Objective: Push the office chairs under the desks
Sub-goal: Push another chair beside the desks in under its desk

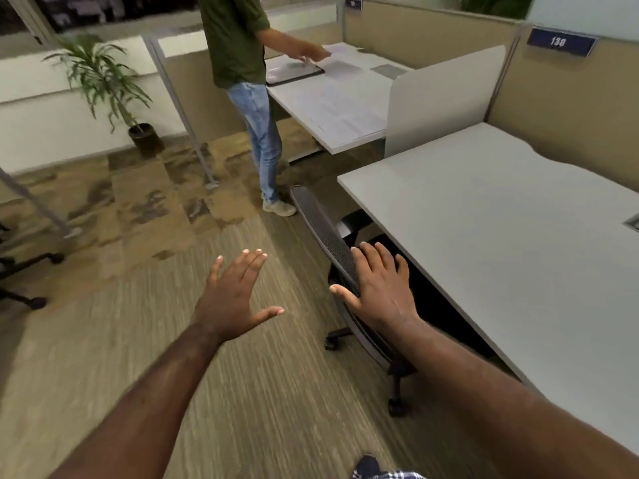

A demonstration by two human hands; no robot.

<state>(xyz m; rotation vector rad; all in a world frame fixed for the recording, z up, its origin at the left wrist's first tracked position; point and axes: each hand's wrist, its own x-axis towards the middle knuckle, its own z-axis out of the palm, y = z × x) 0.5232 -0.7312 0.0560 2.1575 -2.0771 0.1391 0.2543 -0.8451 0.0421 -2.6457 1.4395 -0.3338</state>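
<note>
1. Chair (328,243) with a black mesh back stands at about 3 o'clock from your left hand, its seat already tucked beneath the near desk (501,236) and its wheeled base showing on the carpet (138,340).
2. Your right hand (380,292) lies spread flat over the top edge of the chair's back, fingers splayed and gripping nothing; whether the palm actually touches the mesh, you cannot tell.
3. Your left hand (231,292) hovers open over the carpet, fingers apart, holding nothing, clear of the chair.
4. At 12 o'clock another person (249,81) stands at the far desk (339,108), a hand on a dark tablet (294,72).
5. A potted plant (107,84) sits at 10 o'clock.
</note>
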